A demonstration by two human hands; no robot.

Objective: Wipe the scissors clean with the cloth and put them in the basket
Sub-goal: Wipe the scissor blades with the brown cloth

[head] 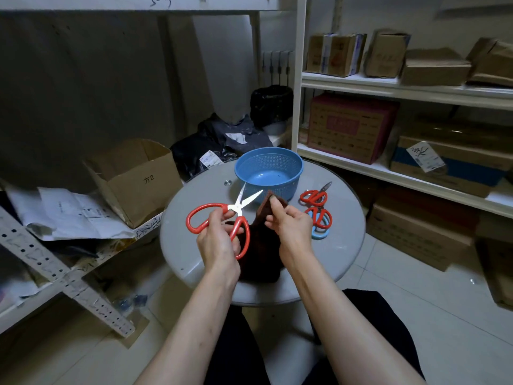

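My left hand [218, 240] grips red-handled scissors [222, 216] by the handles, above the round grey table [344, 240]. Their silver blades are spread apart and point up and right toward the blue basket [268, 169]. My right hand [288, 222] pinches a dark brown cloth [259, 245] between thumb and fingers, just right of the blades and apart from them. The cloth hangs down onto the table. The basket stands at the table's far side with nothing in it.
More scissors lie on the table's right side: two red-handled pairs [315, 197] [322, 216] and a light blue pair [319, 232] beneath. An open cardboard box [136, 182] stands left. Shelves with boxes [388, 151] run along the right. Black bags [219, 143] lie behind the table.
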